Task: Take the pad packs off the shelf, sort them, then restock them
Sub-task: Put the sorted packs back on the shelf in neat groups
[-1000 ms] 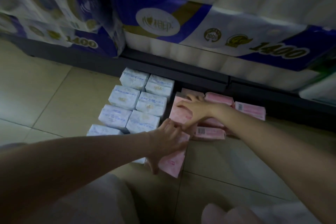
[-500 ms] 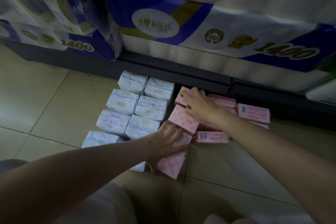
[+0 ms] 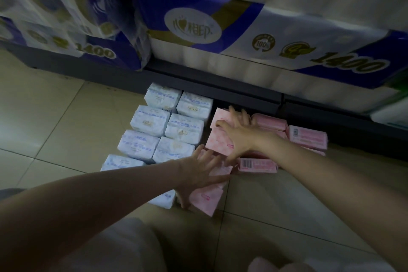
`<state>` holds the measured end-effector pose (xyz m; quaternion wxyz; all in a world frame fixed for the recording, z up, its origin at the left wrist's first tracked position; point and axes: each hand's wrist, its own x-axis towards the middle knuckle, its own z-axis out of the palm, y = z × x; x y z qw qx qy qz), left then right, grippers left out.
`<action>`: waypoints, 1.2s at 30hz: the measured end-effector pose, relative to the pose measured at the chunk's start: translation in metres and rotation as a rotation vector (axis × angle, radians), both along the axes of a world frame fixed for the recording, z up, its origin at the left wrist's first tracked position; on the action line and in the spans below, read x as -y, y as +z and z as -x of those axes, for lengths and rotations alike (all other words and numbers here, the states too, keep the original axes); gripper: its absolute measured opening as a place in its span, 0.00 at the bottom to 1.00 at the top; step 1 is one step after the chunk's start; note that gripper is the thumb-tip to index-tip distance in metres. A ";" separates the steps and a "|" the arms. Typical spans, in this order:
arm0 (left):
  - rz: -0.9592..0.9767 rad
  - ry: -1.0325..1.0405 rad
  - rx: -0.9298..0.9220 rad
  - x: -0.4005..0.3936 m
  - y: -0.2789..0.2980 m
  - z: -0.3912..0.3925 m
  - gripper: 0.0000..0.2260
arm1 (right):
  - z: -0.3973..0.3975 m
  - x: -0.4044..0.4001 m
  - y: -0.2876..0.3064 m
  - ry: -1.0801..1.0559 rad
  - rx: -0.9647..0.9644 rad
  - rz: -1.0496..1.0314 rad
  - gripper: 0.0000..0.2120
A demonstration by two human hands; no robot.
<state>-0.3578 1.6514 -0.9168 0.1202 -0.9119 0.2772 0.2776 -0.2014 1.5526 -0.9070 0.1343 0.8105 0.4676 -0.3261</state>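
A: Pink pad packs, floor level, sorted group. Where do they lie relative to the hands?

B: Directly under both. The right hand lies flat on the pink stack, fingers straight and spread, pressing down; nothing is curled round a pack. The left hand rests nearer the viewer on a lower pink pack, fingers also extended and splayed, palm down, gripping nothing.

A: And beyond the right hand?

B: More pink packs: one with its barcode facing up just below the right wrist, another barcoded pack further right. All touch or overlap; how many layers they make I cannot tell.

A: To the left of the hands?

B: Pale blue pad packs, two columns, edges touching, running from the shelf base toward the viewer. The nearest blue ones are partly hidden by the left forearm.

A: Supporting surface?

B: Beige floor tiles. Behind the packs stands the dark shelf base, and on it large blue-and-white paper roll bundles printed "1400".
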 end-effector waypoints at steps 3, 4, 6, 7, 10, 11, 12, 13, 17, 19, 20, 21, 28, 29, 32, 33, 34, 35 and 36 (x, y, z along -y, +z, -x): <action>0.008 0.020 -0.013 -0.002 0.001 0.006 0.56 | 0.002 -0.002 -0.001 0.008 -0.001 -0.001 0.55; -0.002 0.023 0.005 -0.001 0.000 0.009 0.56 | 0.001 -0.003 0.000 0.012 0.011 -0.015 0.54; -0.036 0.025 0.050 0.003 -0.003 0.009 0.56 | -0.007 -0.002 0.000 0.013 0.052 -0.067 0.53; -0.047 0.028 0.067 0.004 -0.005 0.007 0.56 | -0.012 -0.001 0.000 0.012 0.071 -0.090 0.52; -0.022 0.038 0.082 0.003 -0.006 -0.001 0.59 | -0.015 0.003 -0.003 -0.005 0.104 -0.110 0.53; -0.019 0.040 0.086 0.002 -0.007 -0.002 0.60 | -0.012 0.004 -0.006 -0.005 0.123 -0.114 0.53; -0.017 0.045 0.087 0.002 -0.008 -0.002 0.60 | -0.009 0.004 -0.009 -0.005 0.143 -0.118 0.52; -0.020 0.054 0.084 0.003 -0.009 0.000 0.60 | -0.006 0.003 -0.012 -0.014 0.156 -0.121 0.52; -0.021 0.096 0.048 0.005 -0.009 0.003 0.59 | 0.001 0.002 -0.019 -0.090 0.172 -0.138 0.53; -0.016 0.119 0.036 0.006 -0.011 0.004 0.59 | 0.001 0.006 -0.020 -0.097 0.191 -0.132 0.55; -0.021 0.128 0.036 0.006 -0.011 0.004 0.59 | 0.000 0.009 -0.019 -0.099 0.186 -0.128 0.56; -0.030 0.133 0.036 0.007 -0.011 0.004 0.58 | -0.002 0.012 -0.017 -0.108 0.173 -0.124 0.57; -0.031 0.126 0.005 0.009 -0.010 -0.002 0.56 | -0.013 0.039 0.032 -0.210 0.047 -0.025 0.55; -0.006 0.135 -0.044 0.008 -0.003 -0.005 0.55 | -0.016 0.044 0.041 -0.201 0.052 0.013 0.55; 0.222 0.336 -0.196 0.006 0.036 -0.025 0.47 | -0.025 0.057 0.075 -0.209 0.026 0.041 0.55; 0.316 0.408 -0.161 0.005 0.053 -0.036 0.42 | -0.028 0.059 0.089 -0.216 -0.006 0.023 0.55; 0.405 0.468 -0.067 0.004 0.072 -0.047 0.37 | -0.030 0.061 0.104 -0.216 -0.038 -0.004 0.55; 0.508 0.523 0.047 0.001 0.091 -0.059 0.34 | -0.032 0.062 0.123 -0.212 -0.070 -0.044 0.54; 0.625 0.571 0.136 -0.004 0.109 -0.069 0.34 | -0.034 0.065 0.143 -0.208 -0.098 -0.093 0.54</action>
